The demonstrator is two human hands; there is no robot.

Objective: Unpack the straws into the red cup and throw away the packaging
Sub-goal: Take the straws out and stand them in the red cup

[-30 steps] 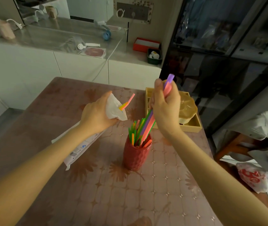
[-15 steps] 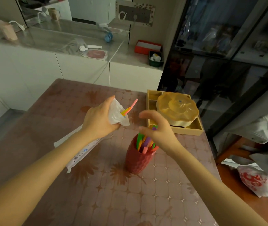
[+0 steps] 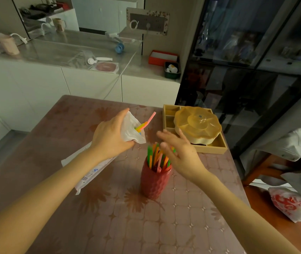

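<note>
Head view: patterned table (image 3: 109, 226); left hand (image 3: 112, 137) fingers grip packaging (image 3: 134, 132); right hand (image 3: 181, 154) fingers spread.

Below hands (image 3: 112, 137): glossy patterned counter (image 3: 109, 217) covering; ribbed matt red cup (image 3: 154, 180); smooth plastic straws (image 3: 157, 157); crinkled white packaging (image 3: 131, 130)

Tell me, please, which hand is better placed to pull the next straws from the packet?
The right hand: open, empty, beside the straws poking from the packaging that the left hand grips.
</note>
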